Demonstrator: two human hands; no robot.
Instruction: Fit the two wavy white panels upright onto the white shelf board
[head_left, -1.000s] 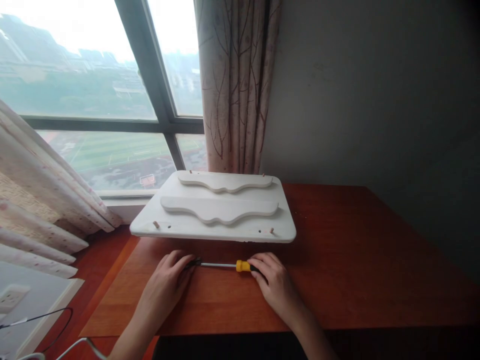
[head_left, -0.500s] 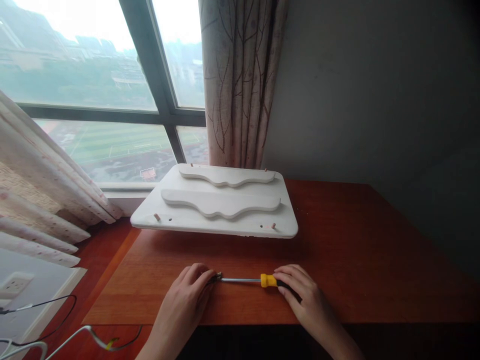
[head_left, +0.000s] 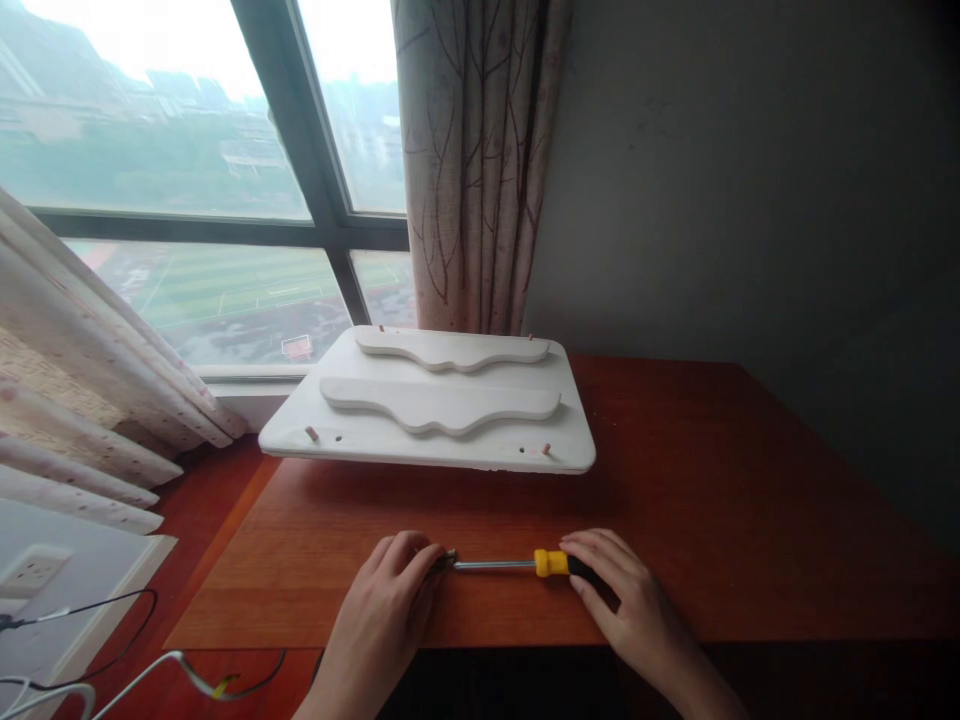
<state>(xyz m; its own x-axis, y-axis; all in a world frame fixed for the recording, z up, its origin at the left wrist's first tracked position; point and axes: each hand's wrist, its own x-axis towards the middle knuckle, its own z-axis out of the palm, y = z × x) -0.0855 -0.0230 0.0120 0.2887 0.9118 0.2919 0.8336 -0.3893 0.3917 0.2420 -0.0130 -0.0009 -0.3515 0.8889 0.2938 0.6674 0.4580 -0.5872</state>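
My right hand [head_left: 619, 590] is closed round the black end of a yellow and black screwdriver [head_left: 552, 563], whose metal shaft points left. At the shaft's tip, the fingers of my left hand [head_left: 397, 590] pinch a small dark metal piece [head_left: 448, 560], mostly hidden by them. Both hands are low over the front part of the brown table [head_left: 300, 560]. Beyond them lies a white board [head_left: 450, 450] with rounded corners. Two wavy-edged white strips [head_left: 442, 408] sit on it, and short wooden pegs [head_left: 312, 433] stick up near its corners.
The brown table reaches far to the right, up to a grey wall [head_left: 712, 200]. Behind the board are a window and a patterned curtain [head_left: 480, 180]. At the lower left, cables [head_left: 176, 657] hang beside a wall socket [head_left: 34, 573].
Both hands have shifted slightly to the right, carrying the screwdriver and the small metal piece with them. The board keeps its place on the table.
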